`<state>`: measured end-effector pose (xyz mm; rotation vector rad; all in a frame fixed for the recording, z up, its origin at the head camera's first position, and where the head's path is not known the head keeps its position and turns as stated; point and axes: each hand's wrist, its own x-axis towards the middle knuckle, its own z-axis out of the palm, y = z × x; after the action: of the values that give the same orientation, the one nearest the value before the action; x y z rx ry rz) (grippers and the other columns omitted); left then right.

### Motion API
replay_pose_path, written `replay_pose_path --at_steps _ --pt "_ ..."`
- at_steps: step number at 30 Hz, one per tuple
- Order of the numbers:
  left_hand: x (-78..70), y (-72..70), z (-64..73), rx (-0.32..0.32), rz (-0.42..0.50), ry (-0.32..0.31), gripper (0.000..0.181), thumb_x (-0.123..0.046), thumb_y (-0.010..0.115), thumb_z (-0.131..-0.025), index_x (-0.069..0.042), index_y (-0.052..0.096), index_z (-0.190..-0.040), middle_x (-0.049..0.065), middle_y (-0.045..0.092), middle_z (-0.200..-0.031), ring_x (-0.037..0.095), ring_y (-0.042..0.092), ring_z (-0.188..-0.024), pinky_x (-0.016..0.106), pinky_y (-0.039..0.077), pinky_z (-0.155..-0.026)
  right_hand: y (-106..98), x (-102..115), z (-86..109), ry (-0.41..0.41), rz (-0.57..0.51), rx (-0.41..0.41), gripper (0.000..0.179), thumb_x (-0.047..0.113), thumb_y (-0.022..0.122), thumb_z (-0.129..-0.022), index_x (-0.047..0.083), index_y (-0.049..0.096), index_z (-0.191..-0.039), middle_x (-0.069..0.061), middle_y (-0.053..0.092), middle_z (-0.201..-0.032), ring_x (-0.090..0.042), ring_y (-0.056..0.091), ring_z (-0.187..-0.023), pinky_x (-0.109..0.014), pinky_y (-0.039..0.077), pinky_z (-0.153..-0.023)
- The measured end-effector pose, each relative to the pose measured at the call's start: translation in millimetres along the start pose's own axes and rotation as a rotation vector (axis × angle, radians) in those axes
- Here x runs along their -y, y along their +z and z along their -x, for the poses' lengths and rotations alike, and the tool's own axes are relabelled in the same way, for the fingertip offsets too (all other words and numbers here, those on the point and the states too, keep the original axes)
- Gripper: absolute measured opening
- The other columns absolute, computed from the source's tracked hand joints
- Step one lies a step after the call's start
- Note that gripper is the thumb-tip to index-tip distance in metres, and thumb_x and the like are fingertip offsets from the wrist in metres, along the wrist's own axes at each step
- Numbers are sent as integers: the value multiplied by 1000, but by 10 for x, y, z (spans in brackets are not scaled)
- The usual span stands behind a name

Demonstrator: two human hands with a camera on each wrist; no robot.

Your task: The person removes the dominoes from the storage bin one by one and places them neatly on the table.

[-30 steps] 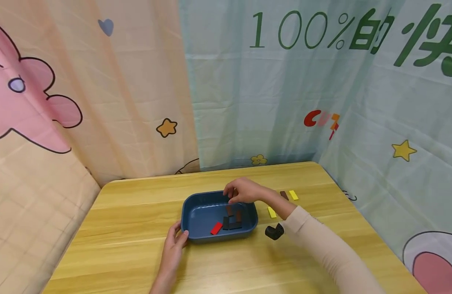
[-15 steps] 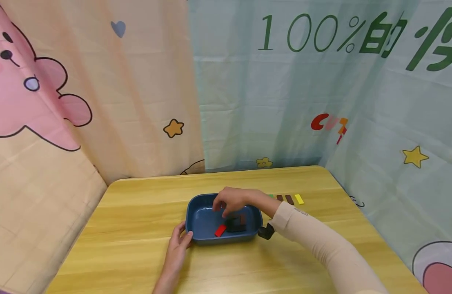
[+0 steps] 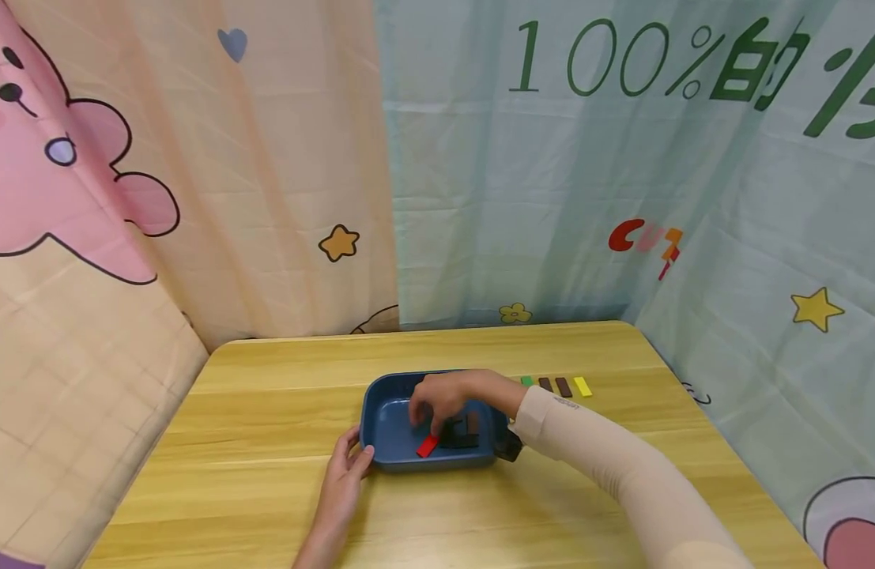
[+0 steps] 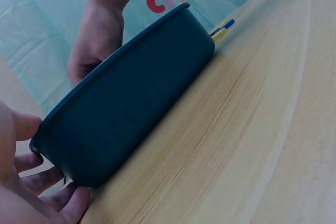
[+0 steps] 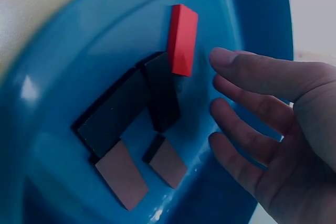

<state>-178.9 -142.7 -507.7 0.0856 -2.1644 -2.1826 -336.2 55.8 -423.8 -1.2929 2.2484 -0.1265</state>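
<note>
A blue plastic tub (image 3: 437, 463) stands on the wooden table. My left hand (image 3: 345, 472) grips its left end, the thumb at the rim and the fingers against the outer wall in the left wrist view. Inside, in the right wrist view, lie a red block (image 5: 182, 40), two black blocks (image 5: 114, 114) and two brown blocks (image 5: 122, 176), all flat on the bottom. My right hand (image 3: 443, 397) reaches down into the tub just above the red block. Its fingers (image 5: 247, 129) are loosely bent and apart, holding nothing, with a small gap to the red block.
Right of the tub, a row on the table shows a green block (image 3: 526, 381), two brown blocks (image 3: 563, 387) and a yellow block (image 3: 582, 386). A blue piece (image 4: 228, 23) peeks out behind the tub. A black device (image 3: 509, 446) sits at my right wrist. Curtains surround the table.
My right hand has moved from the tub's far rim down and left, to beside the red block. My left hand keeps its grip on the tub. The head view has shifted slightly.
</note>
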Motion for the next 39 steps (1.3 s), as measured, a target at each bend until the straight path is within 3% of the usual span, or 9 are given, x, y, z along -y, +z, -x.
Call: replay_pose_path --at_steps 8,20,30,39 --pt "-35 9 0 2 8 3 47 -6 48 -109 8 34 -152 32 36 -155 47 44 -137 35 49 -97 46 25 -78 -9 38 91 31 7 86 -85 17 74 -113 12 64 -98 -6 58 -88 -20 48 -79" --pt "-33 -10 2 15 15 36 47 -6 47 -109 11 33 -152 34 35 -154 49 42 -139 28 49 -93 123 95 -157 -26 41 72 23 -1 83 -86 16 71 -95 8 63 -85 -6 57 -77 -18 47 -70" --pt "-21 -6 -9 14 -13 19 48 -6 46 -110 11 32 -152 36 33 -154 50 41 -139 41 48 -99 96 106 -110 -37 153 92 21 1 82 -87 19 72 -87 8 62 -80 -8 53 -72 -19 45 -65" --pt "-12 1 10 2 -3 22 46 -6 46 -110 11 34 -151 34 35 -153 49 43 -138 34 50 -96 -33 60 36 -61 70 33 20 1 83 -87 17 70 -86 8 61 -78 -8 53 -69 -20 45 -64"
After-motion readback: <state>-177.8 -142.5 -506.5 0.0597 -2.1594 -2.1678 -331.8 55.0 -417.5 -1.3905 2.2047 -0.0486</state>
